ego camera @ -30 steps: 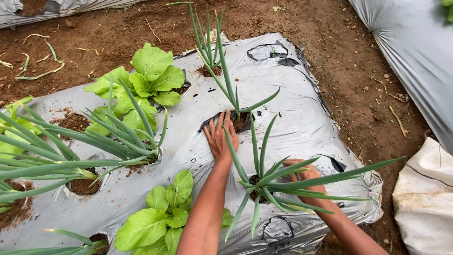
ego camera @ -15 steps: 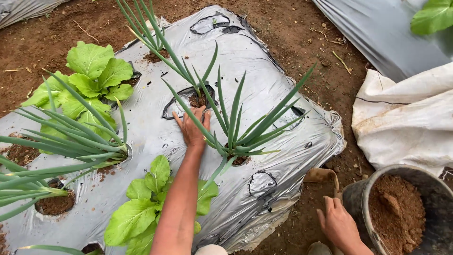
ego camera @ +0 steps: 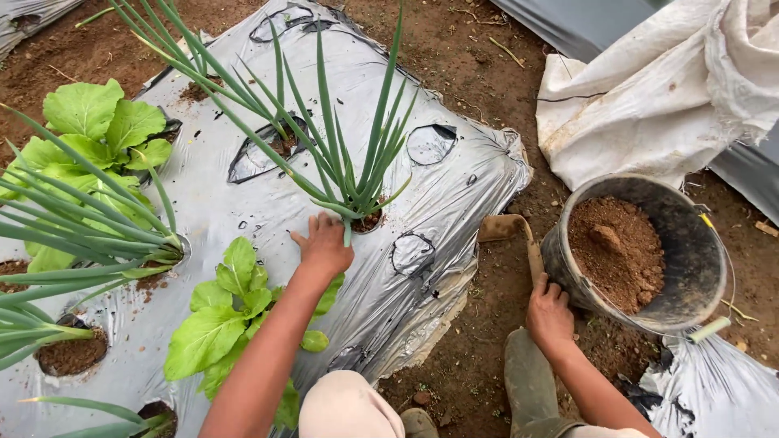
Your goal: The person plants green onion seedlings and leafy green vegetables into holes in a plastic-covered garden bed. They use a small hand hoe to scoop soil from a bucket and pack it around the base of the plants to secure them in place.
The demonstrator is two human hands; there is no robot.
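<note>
Green onion plant (ego camera: 349, 162), silver-grey plastic mulch (ego camera: 243, 219), black bucket (ego camera: 698, 276) of brown soil (ego camera: 617, 251).

Left hand (ego camera: 323, 246) rests palm-down on the silver plastic sheet (ego camera: 268, 199) covering the bed, fingers touching the base of a green onion (ego camera: 349, 174) rooted in a hole. Right hand (ego camera: 549, 312) grips the lower end of a wooden-handled trowel (ego camera: 513, 234), which lies on bare soil (ego camera: 495, 324) between the bed and a black bucket (ego camera: 641, 255). The bucket holds brown earth. A white sack (ego camera: 649, 113) lies behind the bucket. Leafy greens (ego camera: 231, 312) grow just beside the left forearm; more onions (ego camera: 73, 243) stand further left.
</note>
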